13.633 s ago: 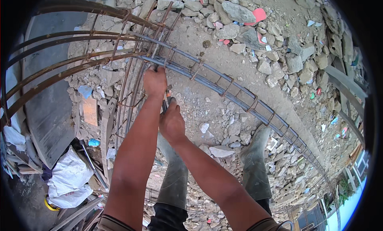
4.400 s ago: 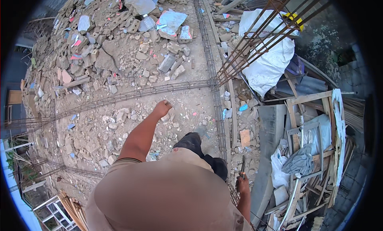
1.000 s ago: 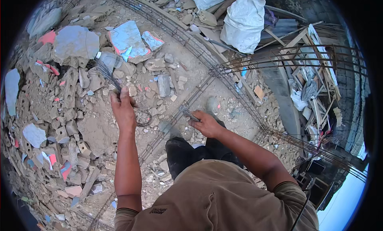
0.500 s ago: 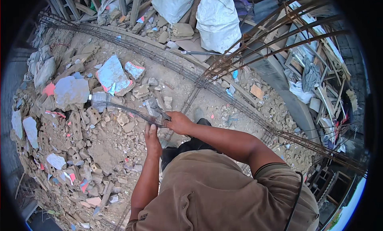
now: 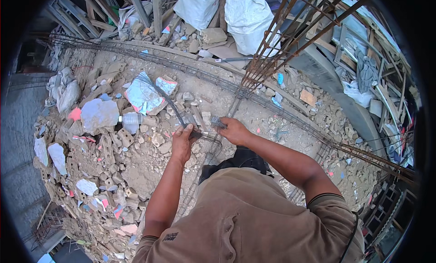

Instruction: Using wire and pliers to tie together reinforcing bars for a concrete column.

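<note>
A long bundle of thin dark wire [image 5: 171,104] is gripped in my left hand [image 5: 183,143]. Its far part rises up and left, fanning out in front of a pale blue broken slab [image 5: 141,99]. Loose wire bends out on the right side of the grip, below my other hand. My right hand [image 5: 234,131] is closed, a short distance to the right. From its fingertips sticks a small dark grey piece [image 5: 217,121], whose kind I cannot make out. Both hands are above the dirt ground, in front of my body.
Rubble and broken blocks [image 5: 122,172] cover the left side. A rebar cage [image 5: 181,70] runs across the ground, and rusty upright rods [image 5: 268,54] stand beyond it. White sacks [image 5: 247,22] sit at the back. A clear plastic bottle [image 5: 131,119] lies among the debris. Timber scraps [image 5: 386,95] pile up right.
My hands have moved apart, the right one away from the bundle with the small grey piece. The bundle has swung from pointing left to pointing up and left. The view has shifted.
</note>
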A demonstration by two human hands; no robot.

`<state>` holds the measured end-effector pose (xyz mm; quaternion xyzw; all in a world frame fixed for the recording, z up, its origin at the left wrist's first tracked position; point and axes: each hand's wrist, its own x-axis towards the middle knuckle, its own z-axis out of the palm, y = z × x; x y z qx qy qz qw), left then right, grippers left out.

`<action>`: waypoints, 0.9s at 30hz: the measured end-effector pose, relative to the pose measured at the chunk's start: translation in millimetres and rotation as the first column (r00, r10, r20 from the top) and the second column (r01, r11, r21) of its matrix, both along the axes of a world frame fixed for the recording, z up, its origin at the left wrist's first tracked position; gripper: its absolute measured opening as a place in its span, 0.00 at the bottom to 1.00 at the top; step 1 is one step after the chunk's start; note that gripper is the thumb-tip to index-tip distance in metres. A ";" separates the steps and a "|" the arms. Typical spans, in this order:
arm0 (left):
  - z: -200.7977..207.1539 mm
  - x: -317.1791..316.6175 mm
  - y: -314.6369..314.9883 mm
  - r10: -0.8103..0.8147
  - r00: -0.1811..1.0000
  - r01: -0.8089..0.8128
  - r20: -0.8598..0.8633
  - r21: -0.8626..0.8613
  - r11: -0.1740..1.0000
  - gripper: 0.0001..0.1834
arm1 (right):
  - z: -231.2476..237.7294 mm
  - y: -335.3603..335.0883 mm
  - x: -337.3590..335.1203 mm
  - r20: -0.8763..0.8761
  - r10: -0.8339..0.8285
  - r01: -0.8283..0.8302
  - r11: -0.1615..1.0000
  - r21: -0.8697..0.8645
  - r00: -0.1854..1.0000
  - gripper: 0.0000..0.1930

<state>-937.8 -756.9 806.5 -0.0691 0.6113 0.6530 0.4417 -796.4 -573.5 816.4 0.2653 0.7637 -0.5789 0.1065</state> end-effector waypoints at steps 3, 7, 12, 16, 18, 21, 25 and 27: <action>6.1 11.8 1.5 -0.137 0.990 0.138 0.024 -0.046 0.989 0.10 | -24.3 -29.4 1.7 -0.187 -0.017 0.042 0.990 0.131 0.982 0.20; 7.2 15.7 -23.7 -0.160 0.985 0.159 0.063 0.030 0.987 0.08 | -30.9 -75.0 -0.9 -0.235 -0.141 0.176 0.975 0.138 0.962 0.19; -4.6 8.1 -72.2 -0.317 0.948 0.315 0.028 0.059 0.947 0.08 | -19.4 -117.7 16.9 -0.078 -0.274 0.281 0.954 0.105 0.959 0.19; -1.8 12.8 -87.6 -0.416 0.909 0.415 0.011 0.045 0.909 0.09 | -17.0 -153.0 23.2 -0.150 -0.263 0.276 0.958 0.079 0.953 0.19; 4.2 15.7 -88.5 -0.420 0.907 0.417 0.036 0.072 0.906 0.09 | -14.3 -164.8 26.4 -0.200 -0.272 0.287 0.957 0.051 0.941 0.19; 7.4 16.1 -94.4 -0.511 0.859 0.507 0.027 0.094 0.857 0.10 | -10.8 -178.7 30.4 -0.084 -0.324 0.333 0.935 0.122 0.942 0.18; 7.9 21.1 -91.8 -0.559 0.828 0.556 0.042 0.066 0.829 0.11 | -24.2 -181.5 39.4 -0.090 -0.369 0.373 0.928 0.028 0.925 0.18; 8.2 23.6 -89.2 -0.580 0.813 0.577 0.047 0.056 0.815 0.11 | -28.9 -178.7 47.5 -0.090 -0.374 0.374 0.927 -0.013 0.923 0.19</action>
